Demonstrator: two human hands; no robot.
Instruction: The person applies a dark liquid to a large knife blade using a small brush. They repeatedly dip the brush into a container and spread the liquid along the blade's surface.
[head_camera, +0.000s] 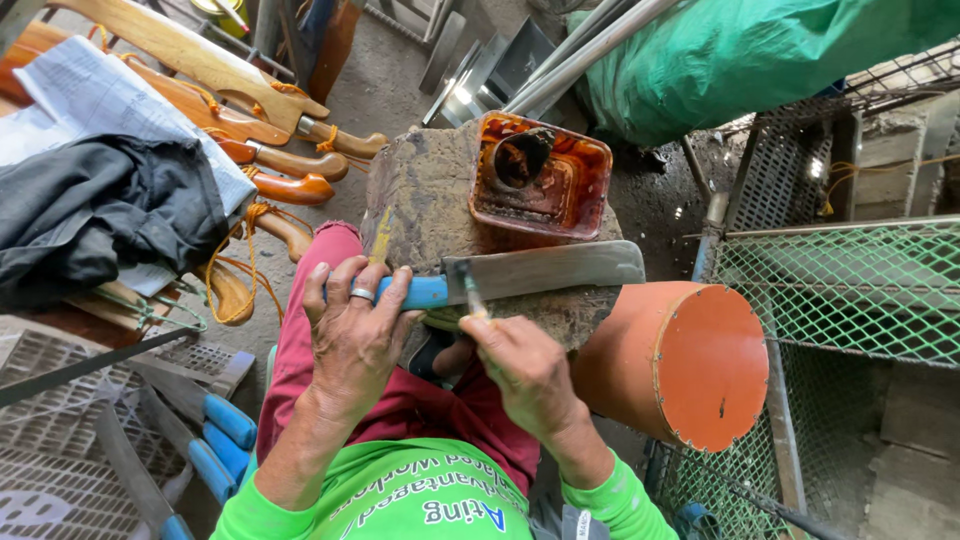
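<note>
Your left hand clamps the blue handle; the knife lies crosswise, tip right, overhanging the stone block's edge. Your right hand pinches a small tool.

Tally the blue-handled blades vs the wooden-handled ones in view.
Blue-handled: 4. One knife on the block, its handle gripped by the left hand, with the right hand working a small tool at its blade base; 3 blades lower left.
Wooden-handled: about 5 sheathed blades upper left, overlapping, so the count is uncertain.
Total: about 9.
</note>
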